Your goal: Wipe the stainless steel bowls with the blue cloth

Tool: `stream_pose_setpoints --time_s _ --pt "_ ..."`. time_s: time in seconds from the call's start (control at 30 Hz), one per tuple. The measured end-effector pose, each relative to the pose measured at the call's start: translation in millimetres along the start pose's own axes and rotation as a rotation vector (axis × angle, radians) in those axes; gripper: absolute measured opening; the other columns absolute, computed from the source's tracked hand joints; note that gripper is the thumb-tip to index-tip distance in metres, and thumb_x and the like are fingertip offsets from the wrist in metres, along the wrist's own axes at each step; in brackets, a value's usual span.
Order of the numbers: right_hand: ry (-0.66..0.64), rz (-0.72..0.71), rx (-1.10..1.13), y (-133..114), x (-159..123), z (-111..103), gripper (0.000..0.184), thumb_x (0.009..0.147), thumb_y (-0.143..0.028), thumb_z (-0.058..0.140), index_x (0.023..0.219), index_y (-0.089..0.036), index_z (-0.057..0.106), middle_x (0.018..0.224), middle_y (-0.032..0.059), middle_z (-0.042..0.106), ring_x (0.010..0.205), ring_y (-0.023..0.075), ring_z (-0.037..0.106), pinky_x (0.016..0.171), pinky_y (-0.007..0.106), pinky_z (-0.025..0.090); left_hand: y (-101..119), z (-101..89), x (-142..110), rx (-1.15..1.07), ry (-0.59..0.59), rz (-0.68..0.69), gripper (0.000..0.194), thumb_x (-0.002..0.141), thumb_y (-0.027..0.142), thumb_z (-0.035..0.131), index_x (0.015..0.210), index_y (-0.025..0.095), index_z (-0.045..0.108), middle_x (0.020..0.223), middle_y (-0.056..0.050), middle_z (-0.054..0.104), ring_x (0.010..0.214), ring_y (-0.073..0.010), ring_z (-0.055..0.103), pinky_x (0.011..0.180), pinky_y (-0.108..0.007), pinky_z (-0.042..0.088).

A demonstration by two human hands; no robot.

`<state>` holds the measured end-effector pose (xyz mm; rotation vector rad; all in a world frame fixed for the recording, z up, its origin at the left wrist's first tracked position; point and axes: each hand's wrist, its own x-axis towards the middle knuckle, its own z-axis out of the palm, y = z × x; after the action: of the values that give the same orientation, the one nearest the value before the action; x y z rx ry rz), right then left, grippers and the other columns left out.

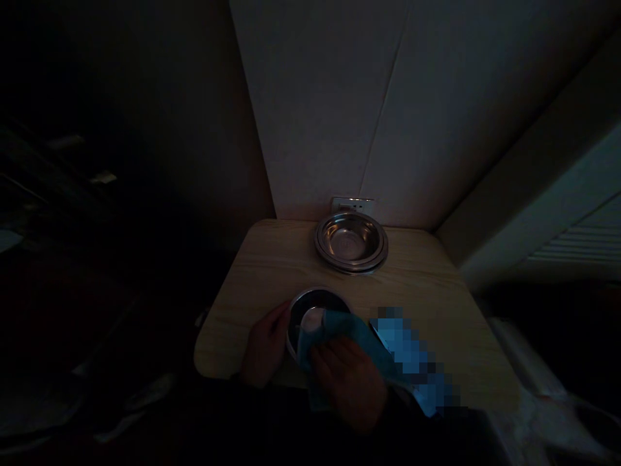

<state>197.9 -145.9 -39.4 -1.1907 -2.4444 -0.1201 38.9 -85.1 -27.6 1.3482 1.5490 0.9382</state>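
metal bowl [327, 299] gripped at nine o'clock by left hand [264, 349], blue cloth [361, 335] held at five by right hand [347, 382]; bowl judged light, slippery, best taken by rim [317, 288]

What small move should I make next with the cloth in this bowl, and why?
Probably slide the cloth toward the bowl's far inside wall. Your right hand has it over the near right side, your left hand is at the left rim, and that far wall is uncovered.
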Motion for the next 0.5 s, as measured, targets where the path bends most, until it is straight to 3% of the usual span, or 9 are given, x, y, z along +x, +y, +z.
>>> stream_pose_setpoints --time_s 0.1,0.2,0.5 --pt "-0.022 0.120 -0.082 -14.0 11.8 9.6 0.014 0.086 -0.013 0.047 0.093 -0.013 0.059 0.074 0.0069 0.062 0.074 0.0210 0.057 0.070 0.037 0.042 -0.2 1.6 0.7 0.016 0.026 0.002 0.037 0.081 0.038 0.047 0.105 0.018 0.067 0.111 -0.006 0.068 0.105 -0.0205 0.061 0.096 -0.035 0.044" --pt "0.045 0.185 -0.138 -29.0 23.8 22.4 0.012 0.085 -0.011 0.047 0.088 -0.012 0.059 0.070 0.0070 0.060 0.068 0.0206 0.056 0.064 0.036 0.042 0.0 0.9 1.6 0.037 0.039 -0.002 0.037 0.080 0.037 0.048 0.104 0.017 0.067 0.110 -0.007 0.068 0.104 -0.0209 0.062 0.096 -0.035 0.044" --pt "0.052 0.025 -0.038 -6.1 1.7 6.0 0.024 0.090 -0.009 0.038 0.103 -0.010 0.058 0.083 0.0083 0.065 0.079 0.0201 0.058 0.071 0.035 0.043 3.7 0.4 7.2 0.033 0.009 0.021 0.039 0.080 0.041 0.048 0.103 0.015 0.066 0.109 -0.008 0.069 0.103 -0.0208 0.061 0.095 -0.033 0.043"
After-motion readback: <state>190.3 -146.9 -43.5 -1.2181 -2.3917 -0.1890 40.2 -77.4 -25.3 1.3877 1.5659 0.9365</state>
